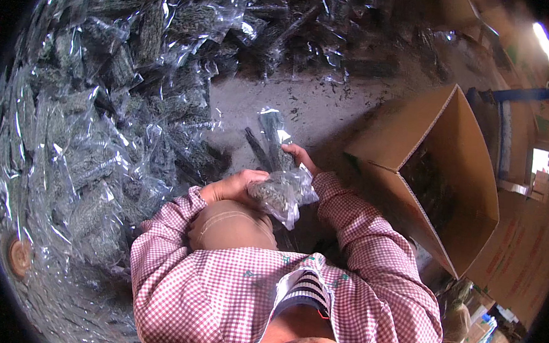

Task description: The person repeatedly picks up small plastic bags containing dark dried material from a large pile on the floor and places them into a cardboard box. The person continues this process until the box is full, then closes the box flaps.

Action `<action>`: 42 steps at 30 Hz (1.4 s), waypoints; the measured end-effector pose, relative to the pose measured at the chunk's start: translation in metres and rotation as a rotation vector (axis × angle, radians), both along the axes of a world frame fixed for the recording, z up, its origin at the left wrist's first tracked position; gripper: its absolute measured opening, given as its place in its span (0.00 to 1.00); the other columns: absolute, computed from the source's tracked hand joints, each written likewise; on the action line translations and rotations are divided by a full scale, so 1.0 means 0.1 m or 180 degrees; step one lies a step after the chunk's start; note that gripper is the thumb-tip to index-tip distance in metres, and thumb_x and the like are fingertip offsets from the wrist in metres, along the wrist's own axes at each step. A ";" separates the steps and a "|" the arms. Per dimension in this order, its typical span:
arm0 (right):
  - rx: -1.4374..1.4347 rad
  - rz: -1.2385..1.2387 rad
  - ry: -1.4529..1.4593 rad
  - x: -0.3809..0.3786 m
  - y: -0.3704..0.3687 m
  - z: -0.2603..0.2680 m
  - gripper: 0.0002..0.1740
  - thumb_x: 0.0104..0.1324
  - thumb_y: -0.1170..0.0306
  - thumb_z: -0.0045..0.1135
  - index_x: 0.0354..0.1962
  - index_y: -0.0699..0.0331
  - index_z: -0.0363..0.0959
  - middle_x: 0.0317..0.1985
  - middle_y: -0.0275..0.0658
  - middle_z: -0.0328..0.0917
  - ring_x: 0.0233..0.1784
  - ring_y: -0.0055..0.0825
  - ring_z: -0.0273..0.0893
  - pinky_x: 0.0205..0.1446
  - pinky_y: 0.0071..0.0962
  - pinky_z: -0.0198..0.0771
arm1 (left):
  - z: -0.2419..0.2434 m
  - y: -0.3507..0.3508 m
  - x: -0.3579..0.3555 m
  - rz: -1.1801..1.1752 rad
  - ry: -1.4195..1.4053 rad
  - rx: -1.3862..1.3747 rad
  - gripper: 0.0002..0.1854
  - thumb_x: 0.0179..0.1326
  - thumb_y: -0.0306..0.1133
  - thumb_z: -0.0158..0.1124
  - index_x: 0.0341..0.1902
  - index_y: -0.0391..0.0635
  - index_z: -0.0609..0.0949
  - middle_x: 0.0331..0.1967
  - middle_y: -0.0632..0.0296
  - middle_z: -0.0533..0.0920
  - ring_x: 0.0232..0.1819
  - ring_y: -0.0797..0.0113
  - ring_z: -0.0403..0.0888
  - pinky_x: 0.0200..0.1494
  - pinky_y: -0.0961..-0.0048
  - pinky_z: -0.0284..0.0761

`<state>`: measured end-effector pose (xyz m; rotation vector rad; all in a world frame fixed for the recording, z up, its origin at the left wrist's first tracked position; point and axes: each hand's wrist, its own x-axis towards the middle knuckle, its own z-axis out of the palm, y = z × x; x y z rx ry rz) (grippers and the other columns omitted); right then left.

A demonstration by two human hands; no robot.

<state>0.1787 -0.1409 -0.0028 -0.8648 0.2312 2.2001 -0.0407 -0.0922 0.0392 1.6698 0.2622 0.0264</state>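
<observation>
My left hand (237, 184) is closed around the near end of a clear plastic packet (280, 190) of greyish-green dried material, above my knee. The wrapper is crumpled and shiny. Just beyond it, my right hand (302, 156) grips a longer plastic packet (273, 130) with dark contents, its far end pointing away from me. The two packets overlap, and I cannot tell where one stops. A thin dark strip (256, 144) lies beside the long packet. Exactly what fills the packets is unclear.
A large heap of similar clear packets (103, 114) covers the left side and the far floor. On my right an open cardboard box (471, 183) leans towards me, with dark contents inside. Loose dark bits are scattered on the concrete floor (307, 105). Printed cartons (514, 261) stand farther right.
</observation>
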 end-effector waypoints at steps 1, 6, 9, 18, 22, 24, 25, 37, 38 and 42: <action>0.0098 -0.0052 0.0216 0.01 0.00 0.03 0.23 0.60 0.55 0.57 0.42 0.67 0.78 0.34 0.44 0.84 0.32 0.36 0.82 0.42 0.36 0.79 | 0.06 0.03 0.06 -0.0037 0.0006 0.0025 0.27 0.46 0.29 0.75 0.52 0.35 0.79 0.51 0.51 0.81 0.52 0.58 0.80 0.57 0.66 0.73; 0.0564 -0.0518 -0.0323 0.29 0.32 0.23 0.20 0.61 0.59 0.59 0.43 0.66 0.77 0.35 0.40 0.83 0.30 0.31 0.82 0.43 0.34 0.80 | 0.46 0.18 0.11 0.0688 0.0230 -0.0230 0.31 0.45 0.31 0.79 0.55 0.38 0.79 0.48 0.58 0.83 0.50 0.66 0.80 0.55 0.68 0.74; 0.1400 -0.1066 -0.2383 0.52 0.57 0.38 0.27 0.57 0.68 0.67 0.51 0.69 0.67 0.40 0.42 0.81 0.36 0.31 0.82 0.44 0.33 0.79 | 0.65 0.21 0.13 0.2382 0.0245 -0.0958 0.23 0.55 0.31 0.73 0.55 0.41 0.80 0.46 0.65 0.83 0.49 0.71 0.79 0.54 0.70 0.74; 0.1951 -0.0823 -0.2479 0.24 0.49 1.17 0.38 0.60 0.58 0.69 0.60 0.72 0.63 0.56 0.42 0.73 0.58 0.27 0.70 0.63 0.30 0.66 | 0.76 0.59 0.75 0.2843 -0.0536 -0.1392 0.36 0.61 0.38 0.68 0.69 0.46 0.61 0.59 0.60 0.73 0.58 0.68 0.71 0.60 0.68 0.70; 0.3035 -0.0610 -0.2514 0.44 0.47 1.67 0.48 0.50 0.60 0.77 0.61 0.72 0.59 0.53 0.41 0.73 0.57 0.26 0.70 0.63 0.29 0.66 | 1.19 0.63 1.04 0.2609 -0.0596 -0.2182 0.23 0.67 0.33 0.58 0.65 0.41 0.70 0.56 0.59 0.78 0.53 0.66 0.78 0.59 0.67 0.74; 0.2927 -0.0701 -0.2822 0.57 0.46 1.88 0.51 0.45 0.61 0.78 0.61 0.73 0.59 0.53 0.43 0.74 0.56 0.27 0.71 0.63 0.28 0.66 | 1.41 0.61 1.20 0.2254 -0.0796 -0.2413 0.23 0.69 0.36 0.54 0.65 0.41 0.70 0.58 0.59 0.77 0.55 0.66 0.77 0.61 0.67 0.72; 0.2550 -0.0625 -0.3234 0.66 0.45 1.99 0.52 0.43 0.61 0.78 0.61 0.73 0.59 0.52 0.44 0.74 0.56 0.28 0.72 0.63 0.28 0.66 | 1.51 0.59 1.29 0.2101 -0.0839 -0.2310 0.24 0.69 0.37 0.53 0.66 0.41 0.70 0.59 0.58 0.77 0.57 0.66 0.77 0.63 0.66 0.70; 0.0837 0.0474 -0.4129 3.26 -1.39 2.86 0.23 0.56 0.59 0.64 0.45 0.66 0.76 0.43 0.38 0.80 0.50 0.23 0.76 0.58 0.28 0.69 | 0.85 0.90 0.70 0.2105 0.0668 -0.0590 0.21 0.66 0.40 0.61 0.58 0.40 0.77 0.50 0.61 0.80 0.50 0.72 0.80 0.55 0.75 0.74; 0.0510 0.0455 -0.3752 3.37 -1.59 2.71 0.20 0.58 0.59 0.63 0.43 0.65 0.78 0.42 0.38 0.81 0.48 0.23 0.77 0.57 0.28 0.70 | 0.68 0.88 0.49 0.2261 0.0861 -0.0719 0.20 0.66 0.39 0.62 0.56 0.39 0.78 0.49 0.62 0.81 0.48 0.73 0.80 0.52 0.75 0.74; -0.0707 0.0159 -0.3368 3.71 -2.10 1.74 0.19 0.58 0.59 0.64 0.41 0.64 0.81 0.38 0.35 0.83 0.44 0.24 0.79 0.55 0.28 0.71 | 0.13 0.69 -0.15 0.2645 0.1043 -0.1136 0.16 0.68 0.35 0.61 0.54 0.39 0.78 0.45 0.63 0.82 0.42 0.75 0.80 0.45 0.78 0.76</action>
